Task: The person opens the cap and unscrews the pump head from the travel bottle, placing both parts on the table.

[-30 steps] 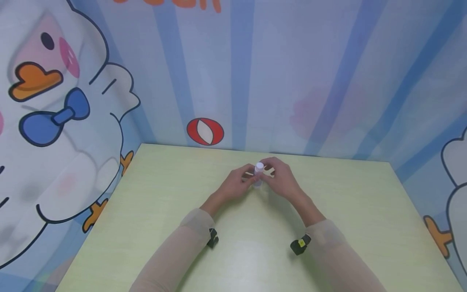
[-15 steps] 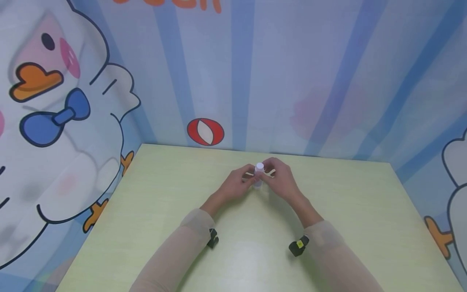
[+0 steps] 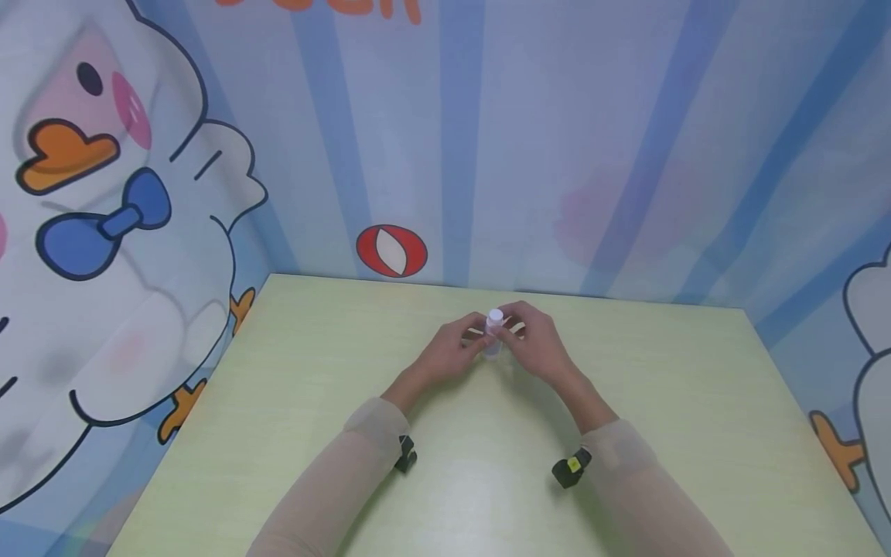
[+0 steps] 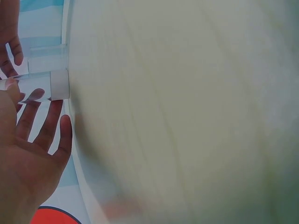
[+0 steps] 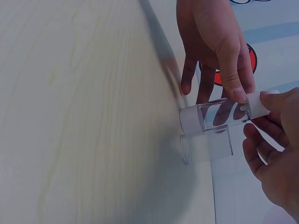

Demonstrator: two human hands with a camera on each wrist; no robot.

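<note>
Near the table's back edge, a small clear bottle [image 3: 493, 340] with a white base [image 5: 190, 120] and a white cap [image 3: 495, 315] stands upright between both hands. My left hand [image 3: 455, 350] holds the clear body, thumb on one side and fingers on the other. At the top, my right hand [image 3: 539, 340] pinches the white cap between thumb and fingers, as the right wrist view shows. A transparent open-ended cover [image 5: 208, 144] stands on the table just beside the bottle; in the left wrist view this cover [image 4: 46, 58] partly overlaps the bottle.
The pale wooden table [image 3: 313, 325] ends at a printed cloth backdrop [image 3: 522, 155] with blue stripes and cartoon ducks. Black wrist cameras sit on both forearms, the left camera [image 3: 406, 454] and the right camera [image 3: 572, 467].
The right hand's thumb and fingers have shifted slightly at the white cap, and its wrist has turned a little. Left hand and bottle stay in place.
</note>
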